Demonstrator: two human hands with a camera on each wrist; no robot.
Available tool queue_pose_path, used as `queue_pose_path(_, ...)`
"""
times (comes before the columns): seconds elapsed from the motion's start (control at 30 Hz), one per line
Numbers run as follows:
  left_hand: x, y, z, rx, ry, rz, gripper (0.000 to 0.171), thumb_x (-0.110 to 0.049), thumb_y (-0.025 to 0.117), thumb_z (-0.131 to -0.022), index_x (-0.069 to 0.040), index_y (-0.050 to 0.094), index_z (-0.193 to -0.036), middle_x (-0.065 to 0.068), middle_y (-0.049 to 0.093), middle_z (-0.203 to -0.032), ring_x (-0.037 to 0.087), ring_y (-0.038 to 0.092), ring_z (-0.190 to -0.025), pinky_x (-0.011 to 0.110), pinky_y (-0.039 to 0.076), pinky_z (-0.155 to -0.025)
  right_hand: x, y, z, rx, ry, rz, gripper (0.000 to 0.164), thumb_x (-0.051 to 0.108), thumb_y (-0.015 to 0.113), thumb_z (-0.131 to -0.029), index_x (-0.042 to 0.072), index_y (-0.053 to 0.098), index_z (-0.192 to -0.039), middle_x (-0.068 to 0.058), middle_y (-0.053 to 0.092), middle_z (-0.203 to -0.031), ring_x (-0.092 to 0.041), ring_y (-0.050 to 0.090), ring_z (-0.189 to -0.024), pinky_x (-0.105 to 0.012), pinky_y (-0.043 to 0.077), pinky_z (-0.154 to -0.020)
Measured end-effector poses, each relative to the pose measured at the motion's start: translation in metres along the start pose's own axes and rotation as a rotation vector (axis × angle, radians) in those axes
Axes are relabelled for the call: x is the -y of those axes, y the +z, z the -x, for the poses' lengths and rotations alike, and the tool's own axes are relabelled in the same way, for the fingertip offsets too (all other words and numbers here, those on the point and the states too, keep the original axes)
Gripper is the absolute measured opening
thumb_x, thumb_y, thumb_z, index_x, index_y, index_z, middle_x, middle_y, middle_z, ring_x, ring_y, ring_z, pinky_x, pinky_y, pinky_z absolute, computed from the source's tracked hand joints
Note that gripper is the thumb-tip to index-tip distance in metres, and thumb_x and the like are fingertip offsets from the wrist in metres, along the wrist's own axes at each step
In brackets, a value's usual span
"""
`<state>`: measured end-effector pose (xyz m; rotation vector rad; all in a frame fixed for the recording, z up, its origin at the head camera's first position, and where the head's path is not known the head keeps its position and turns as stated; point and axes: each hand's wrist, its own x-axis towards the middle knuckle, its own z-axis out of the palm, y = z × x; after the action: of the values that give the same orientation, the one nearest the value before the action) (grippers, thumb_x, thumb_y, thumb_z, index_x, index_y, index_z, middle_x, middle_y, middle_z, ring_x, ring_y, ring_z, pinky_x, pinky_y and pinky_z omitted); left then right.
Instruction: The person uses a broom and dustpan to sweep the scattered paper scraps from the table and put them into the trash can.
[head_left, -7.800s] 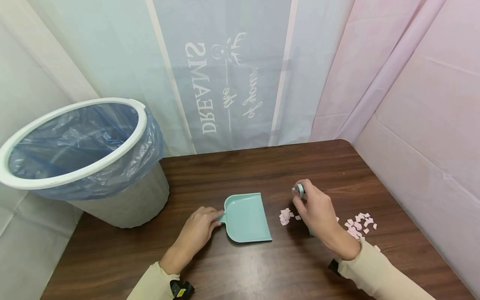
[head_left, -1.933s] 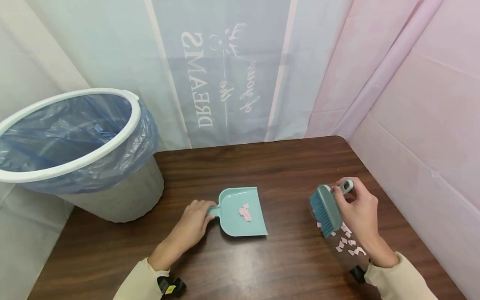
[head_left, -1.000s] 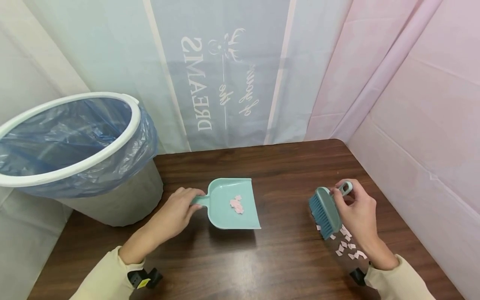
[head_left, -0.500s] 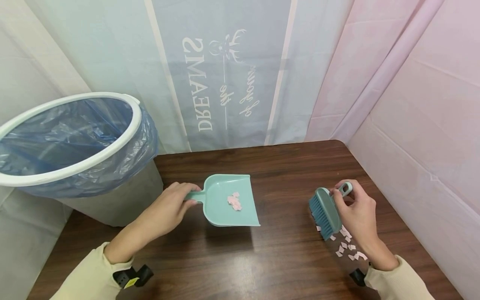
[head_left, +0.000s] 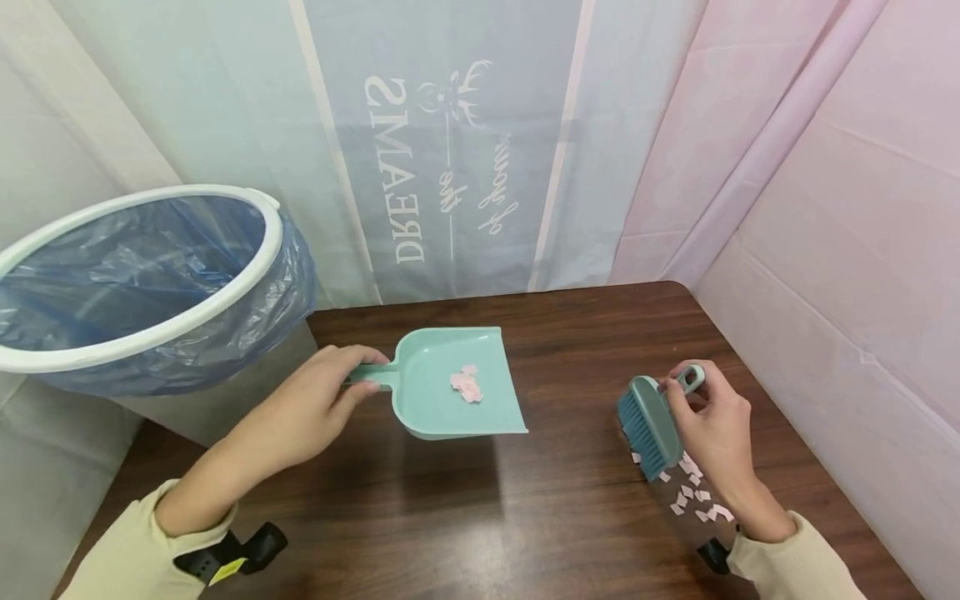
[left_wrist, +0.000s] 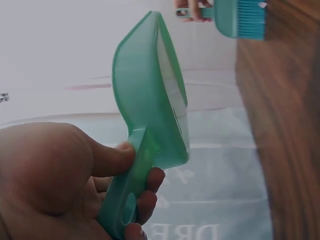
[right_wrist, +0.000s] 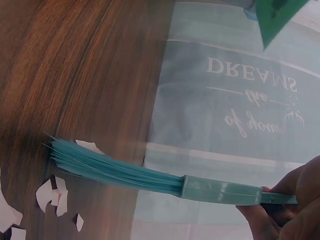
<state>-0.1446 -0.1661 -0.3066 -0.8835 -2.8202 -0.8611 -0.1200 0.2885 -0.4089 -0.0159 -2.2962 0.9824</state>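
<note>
My left hand [head_left: 311, 408] grips the handle of a mint-green dustpan [head_left: 427, 400], held above the table with its shadow below. A small heap of pale pink paper scraps [head_left: 468, 384] lies in the pan. In the left wrist view, thumb and fingers wrap the dustpan handle [left_wrist: 132, 185]. On the right, my right hand [head_left: 716, 425] pinches the handle of a teal hand brush [head_left: 652, 425]. Its bristles [right_wrist: 110, 167] touch the tabletop beside loose scraps. More paper scraps [head_left: 688, 492] lie under and next to that hand, some partly hidden by it.
At the left stands a grey waste bin [head_left: 217, 421] with a white rim [head_left: 142, 337] and a blue plastic liner [head_left: 296, 279]. Fabric curtains [head_left: 480, 167] enclose the dark wooden table [head_left: 570, 333] at the back and sides.
After scraps came into the dustpan, my left hand has lifted it off the table and moved it left and away, toward the bin. Over the last second my right hand and the brush stay put.
</note>
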Motion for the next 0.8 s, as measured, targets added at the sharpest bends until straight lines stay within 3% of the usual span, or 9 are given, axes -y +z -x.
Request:
queue_pose_path(0.3, -0.008, -0.031, 0.003, -0.06, 0.025, -0.067, 0.023, -0.007, 0.064, -0.101, -0.005, 0.065, -0.123, 0.003, 0.066, -0.107, 0.02, 0.055, -0.094, 0.041, 0.046, -0.076, 0.0, 0.002, -0.001, 0.007, -0.01, -0.014, 0.01, -0.004, 0.065, -0.094, -0.001, 0.064, -0.103, -0.013, 0.073, -0.09, 0.017, 0.06, -0.08, -0.005, 0.048, -0.062)
queue_pose_path(0.53, -0.012, -0.057, 0.005, -0.051, -0.007, -0.103, 0.028, -0.012, 0.061, -0.103, -0.004, 0.062, -0.13, 0.008, 0.067, -0.115, 0.027, 0.058, -0.103, 0.047, 0.048, -0.079, 0.001, 0.002, -0.001, 0.001, -0.004, -0.001, 0.01, -0.004, 0.065, -0.093, 0.0, 0.064, -0.103, -0.013, 0.074, -0.09, 0.019, 0.059, -0.079, -0.005, 0.047, -0.062)
queue_pose_path(0.8, -0.009, -0.082, 0.007, -0.106, 0.053, -0.187, 0.03, -0.008, 0.067, -0.099, -0.008, 0.064, -0.129, 0.006, 0.068, -0.114, 0.02, 0.06, -0.096, 0.044, 0.05, -0.076, 0.002, 0.001, 0.0, -0.001, 0.005, -0.006, 0.009, -0.004, 0.065, -0.094, -0.001, 0.064, -0.102, -0.013, 0.074, -0.09, 0.017, 0.06, -0.079, -0.005, 0.048, -0.062)
